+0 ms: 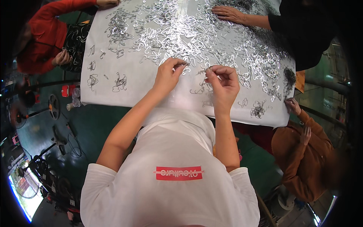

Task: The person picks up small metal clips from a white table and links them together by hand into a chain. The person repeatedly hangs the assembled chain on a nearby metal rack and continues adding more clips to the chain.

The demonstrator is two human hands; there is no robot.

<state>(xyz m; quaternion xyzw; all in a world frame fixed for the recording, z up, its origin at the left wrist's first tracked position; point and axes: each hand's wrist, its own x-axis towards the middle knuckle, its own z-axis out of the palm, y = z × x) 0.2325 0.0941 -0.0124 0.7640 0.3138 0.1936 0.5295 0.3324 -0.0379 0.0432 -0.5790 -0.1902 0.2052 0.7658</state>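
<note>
Over the near part of a white-covered table [147, 89], both my hands are raised in front of me. My left hand [169, 75] is closed in a pinch of thumb and forefinger, with a small bent metal hook [185, 69] at the fingertips. My right hand [225, 84] faces it a short way to the right, thumb and forefinger pressed together and the other fingers curled. Whatever sits in that right pinch is too small to make out. Shiny S-shaped metal hooks [181, 36] lie spread in a wide, loose layer just beyond my hands.
Small clumps of darker hooks [120, 82] lie at the near left, with another clump [258, 109] at the near right. Co-workers sit around: a red sleeve [41, 22] at left, a hand [228, 14] at the far right, a brown sleeve [315, 128] at near right.
</note>
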